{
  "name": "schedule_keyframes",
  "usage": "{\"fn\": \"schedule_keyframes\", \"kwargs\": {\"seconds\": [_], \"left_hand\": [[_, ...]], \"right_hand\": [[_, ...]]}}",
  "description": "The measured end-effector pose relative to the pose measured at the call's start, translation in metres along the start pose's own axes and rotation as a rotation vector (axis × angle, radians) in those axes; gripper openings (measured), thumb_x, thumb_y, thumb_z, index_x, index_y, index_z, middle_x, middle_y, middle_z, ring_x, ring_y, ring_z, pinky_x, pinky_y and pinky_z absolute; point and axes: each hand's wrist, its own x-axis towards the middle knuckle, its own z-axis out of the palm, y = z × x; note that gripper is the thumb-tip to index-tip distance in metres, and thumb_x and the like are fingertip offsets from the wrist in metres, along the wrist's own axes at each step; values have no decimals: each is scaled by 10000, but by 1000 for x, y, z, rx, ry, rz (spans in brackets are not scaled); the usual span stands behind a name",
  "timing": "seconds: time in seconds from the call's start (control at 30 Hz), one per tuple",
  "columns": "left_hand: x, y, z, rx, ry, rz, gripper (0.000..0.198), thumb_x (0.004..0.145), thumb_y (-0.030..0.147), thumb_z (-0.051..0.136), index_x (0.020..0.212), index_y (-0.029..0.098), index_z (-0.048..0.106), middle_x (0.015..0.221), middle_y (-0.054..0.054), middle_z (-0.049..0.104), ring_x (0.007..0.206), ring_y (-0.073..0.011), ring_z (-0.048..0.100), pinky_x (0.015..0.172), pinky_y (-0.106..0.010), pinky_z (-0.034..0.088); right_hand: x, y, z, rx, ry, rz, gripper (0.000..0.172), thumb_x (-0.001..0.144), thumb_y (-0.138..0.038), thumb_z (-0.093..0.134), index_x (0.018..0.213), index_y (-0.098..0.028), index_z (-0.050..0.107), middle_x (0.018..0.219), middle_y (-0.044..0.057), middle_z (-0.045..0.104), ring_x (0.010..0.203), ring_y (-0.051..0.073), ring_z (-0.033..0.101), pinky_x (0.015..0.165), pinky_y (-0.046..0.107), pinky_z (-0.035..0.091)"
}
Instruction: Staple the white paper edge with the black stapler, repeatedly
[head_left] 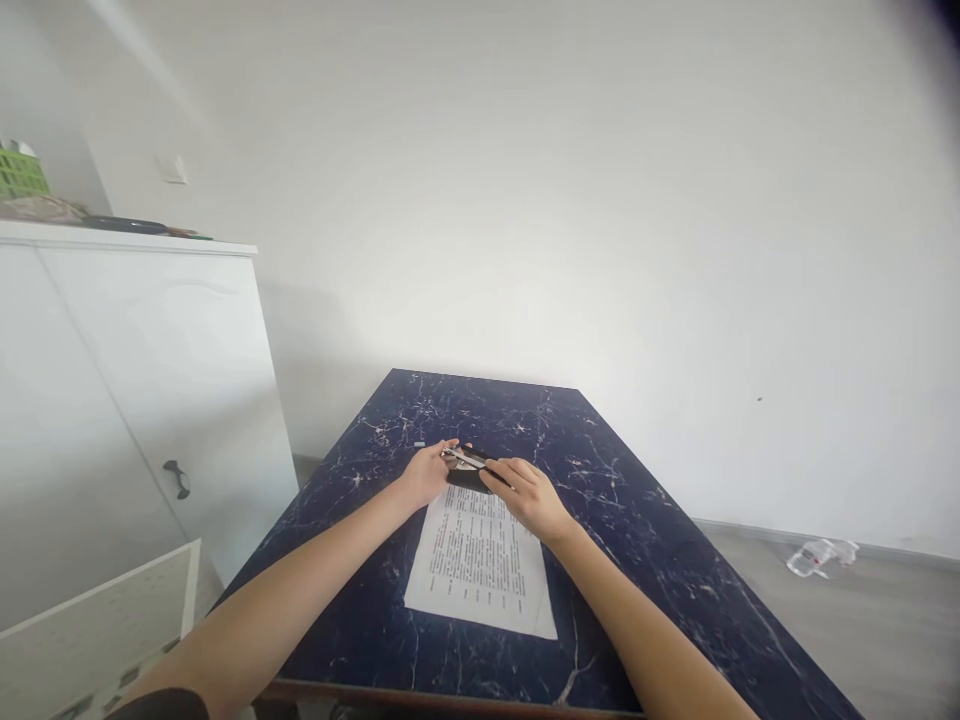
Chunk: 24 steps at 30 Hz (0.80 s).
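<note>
Stapler (469, 481): lower centre of frame, at upper edge of paper (480, 560). Fingers of left hand (429, 474) and right hand (534, 497) clamped on it.

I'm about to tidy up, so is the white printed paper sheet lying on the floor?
No, the white printed paper sheet lies on the dark blue marbled table.

Printed paper sheet (481, 565): unreadable, lettering too small.
</note>
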Motion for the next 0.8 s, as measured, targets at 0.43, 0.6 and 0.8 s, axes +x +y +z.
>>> {"fn": "schedule_keyframes", "kwargs": {"seconds": [0.43,0.6,0.8], "left_hand": [[0,7,-10,739,224,630,134,1024,307,484,980,226,580,1040,-55,597,849,-174,653,851,-369,580],[-24,9,7,1271,172,982,252,1074,321,325,1058,221,556,1019,-94,581,957,-221,602,925,-406,526],[-41,-4,25,1539,-480,1136,372,1046,129,284,1332,190,514,1270,-170,576,1212,-256,595,1035,-450,536]], "right_hand": [[4,10,-1,104,156,772,236,763,-322,795,997,-294,772,987,41,795,935,309,729,885,477,538],[-8,26,14,338,-9,929,245,660,-395,825,869,-275,781,797,-2,775,749,252,734,677,337,520],[-11,24,32,402,-56,902,266,610,-374,863,803,-222,761,712,-18,727,654,198,665,622,287,463]]}}
